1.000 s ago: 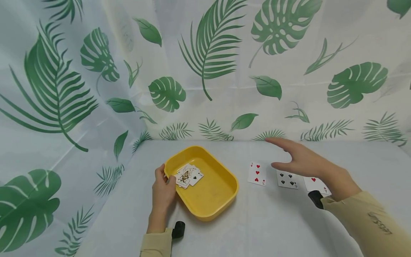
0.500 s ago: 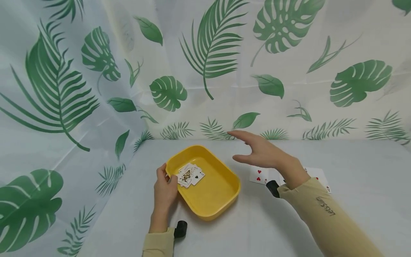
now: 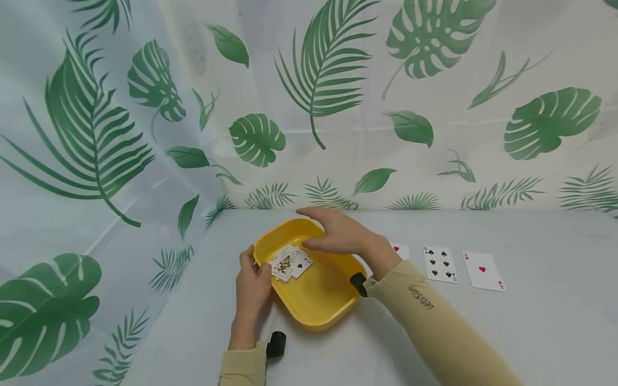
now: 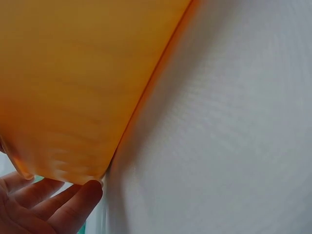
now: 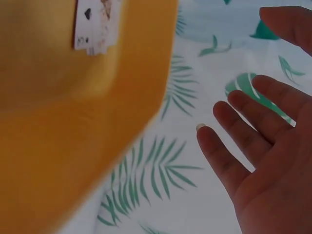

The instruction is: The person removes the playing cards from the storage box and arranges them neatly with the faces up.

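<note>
A yellow plastic tray point(image 3: 314, 300) stands on the white cloth, and a small pile of playing cards point(image 3: 291, 262) lies in its left part. My left hand point(image 3: 253, 287) pinches the tray's left rim, thumb over the edge and fingers against the outer wall. In the left wrist view those fingers point(image 4: 80, 207) touch the tray's end. My right hand point(image 3: 345, 233) hovers above the tray's far right side. Its palm and spread fingers point(image 5: 222, 156) show bare in the right wrist view, thumb apart, with nothing held.
To the right of the tray, a six of spades point(image 3: 440, 264) and an ace of hearts point(image 3: 484, 271) lie face up. The right arm partly covers a heart card point(image 3: 399, 251). A leaf-patterned curtain point(image 3: 338, 161) rises behind and on the left.
My right hand has moved left from over the loose cards to above the tray, uncovering the six and the ace. My left hand keeps its hold on the rim.
</note>
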### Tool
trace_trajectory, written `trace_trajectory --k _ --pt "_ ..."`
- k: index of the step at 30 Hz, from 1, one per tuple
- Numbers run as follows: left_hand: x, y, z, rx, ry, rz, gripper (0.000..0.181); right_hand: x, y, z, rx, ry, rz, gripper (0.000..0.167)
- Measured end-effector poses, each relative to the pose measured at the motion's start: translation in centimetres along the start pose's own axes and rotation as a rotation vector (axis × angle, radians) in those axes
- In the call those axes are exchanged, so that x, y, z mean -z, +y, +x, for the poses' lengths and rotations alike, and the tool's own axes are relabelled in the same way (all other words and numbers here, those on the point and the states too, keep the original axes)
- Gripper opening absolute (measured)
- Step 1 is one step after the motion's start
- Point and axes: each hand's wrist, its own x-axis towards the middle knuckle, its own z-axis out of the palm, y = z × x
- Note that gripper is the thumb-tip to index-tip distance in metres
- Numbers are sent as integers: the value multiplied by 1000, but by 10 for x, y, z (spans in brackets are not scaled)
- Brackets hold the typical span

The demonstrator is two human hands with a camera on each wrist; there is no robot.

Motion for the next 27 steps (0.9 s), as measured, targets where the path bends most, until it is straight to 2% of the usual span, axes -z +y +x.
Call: trace_trajectory --k 5,19,27 --pt "-1 1 1 -9 -1 7 57 -16 1 13 -14 -63 -13 70" --pt "0 -2 0 -15 10 9 56 -53 8 36 -131 -210 -62 67" --pt "0 -2 2 -19 17 10 56 -68 6 38 -168 -326 -197 66"
